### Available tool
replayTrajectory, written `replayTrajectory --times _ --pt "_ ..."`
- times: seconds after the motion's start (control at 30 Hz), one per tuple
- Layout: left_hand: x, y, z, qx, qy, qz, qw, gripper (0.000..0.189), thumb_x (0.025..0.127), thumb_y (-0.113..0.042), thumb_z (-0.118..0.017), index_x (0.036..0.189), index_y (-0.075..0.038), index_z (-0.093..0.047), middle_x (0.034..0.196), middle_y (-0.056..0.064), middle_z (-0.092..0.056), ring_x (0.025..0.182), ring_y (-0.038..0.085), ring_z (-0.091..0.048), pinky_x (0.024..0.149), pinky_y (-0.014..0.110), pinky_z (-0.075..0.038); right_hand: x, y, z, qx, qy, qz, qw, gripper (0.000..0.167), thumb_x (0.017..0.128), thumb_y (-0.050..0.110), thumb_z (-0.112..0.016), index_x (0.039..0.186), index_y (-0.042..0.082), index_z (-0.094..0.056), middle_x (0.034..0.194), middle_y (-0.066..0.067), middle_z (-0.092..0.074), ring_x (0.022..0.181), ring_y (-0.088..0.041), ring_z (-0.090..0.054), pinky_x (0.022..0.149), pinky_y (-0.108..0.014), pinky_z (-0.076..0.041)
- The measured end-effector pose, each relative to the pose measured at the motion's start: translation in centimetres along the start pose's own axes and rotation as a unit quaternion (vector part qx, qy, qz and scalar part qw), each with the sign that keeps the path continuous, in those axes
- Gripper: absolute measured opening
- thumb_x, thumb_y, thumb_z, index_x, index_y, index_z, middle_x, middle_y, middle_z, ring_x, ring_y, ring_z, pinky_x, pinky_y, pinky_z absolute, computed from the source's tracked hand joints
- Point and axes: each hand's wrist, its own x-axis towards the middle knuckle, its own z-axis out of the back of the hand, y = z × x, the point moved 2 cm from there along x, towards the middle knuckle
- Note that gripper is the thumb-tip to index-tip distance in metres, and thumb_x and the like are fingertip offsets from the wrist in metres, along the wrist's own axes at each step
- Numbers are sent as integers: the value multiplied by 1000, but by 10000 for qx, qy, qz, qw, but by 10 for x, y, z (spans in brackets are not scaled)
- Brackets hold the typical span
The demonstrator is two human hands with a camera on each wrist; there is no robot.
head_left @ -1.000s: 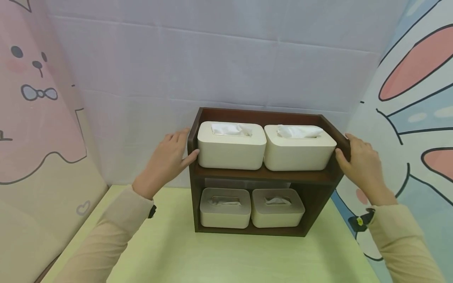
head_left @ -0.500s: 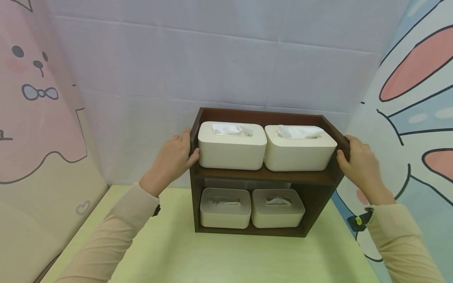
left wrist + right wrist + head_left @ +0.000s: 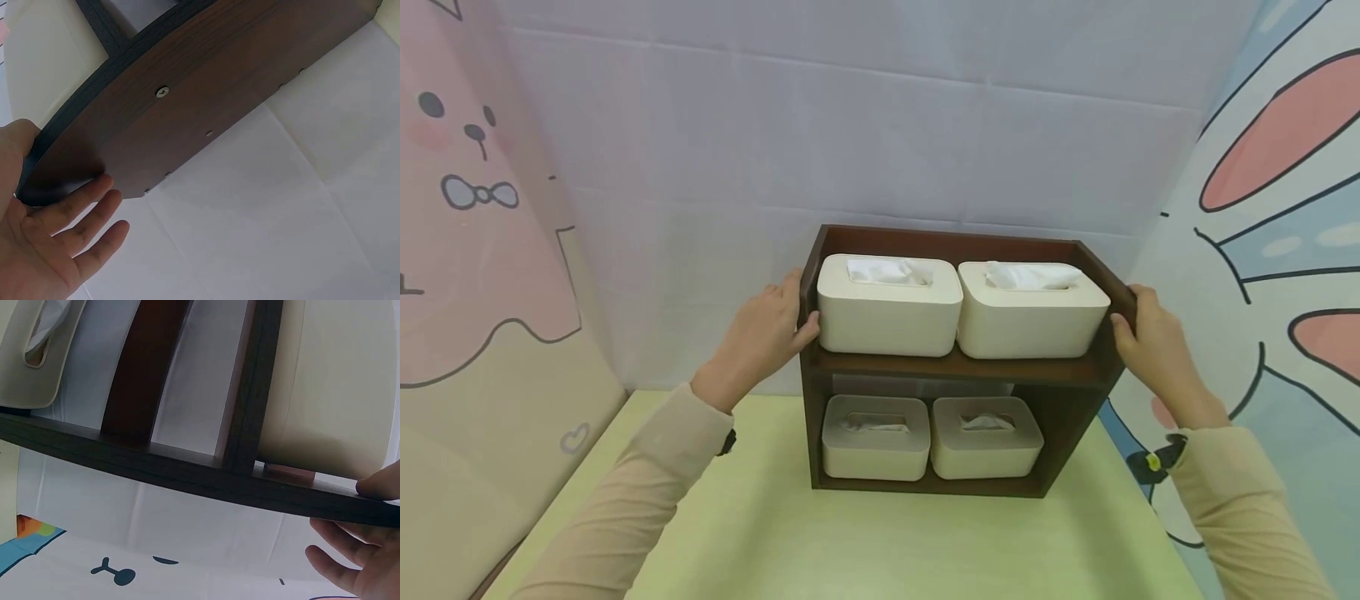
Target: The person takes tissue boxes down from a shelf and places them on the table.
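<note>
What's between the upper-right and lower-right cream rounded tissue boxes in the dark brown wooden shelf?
The dark brown wooden middle board, under the upper box, then an open gap above the lower box. Head and right wrist views show it.

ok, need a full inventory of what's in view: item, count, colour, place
Shelf: 1, dark brown, two-tier, standing on the table
Upper tissue boxes: 2, cream, side by side on the upper tier
Lower tissue boxes: 2, cream with greyer tops, side by side on the lower tier
Tissues: 4 showing, white, in the box openings
Screw head: at least 1, metallic, shelf's left side
Table: 1, pale yellow-green, below
Sheet: 1, whitish, behind
Cartoon panels: 2, multicoloured, left and right
Left hand: 1, gripping shelf's left side
Right hand: 1, gripping shelf's right side
Sleeves: 2, beige, on the forearms
</note>
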Motion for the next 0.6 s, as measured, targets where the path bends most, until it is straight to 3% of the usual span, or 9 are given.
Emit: replayTrajectory --times 0.6 --pt "1 -4 2 360 107 -67 9993 56 91 -24 -49 128 17 -36 100 28 -63 86 38 -61 67 45 -51 1 1 -3 77 -188 2 9998 37 85 -1 -49 117 -16 -37 95 -42 -50 81 -58 -49 67 -62 -37"
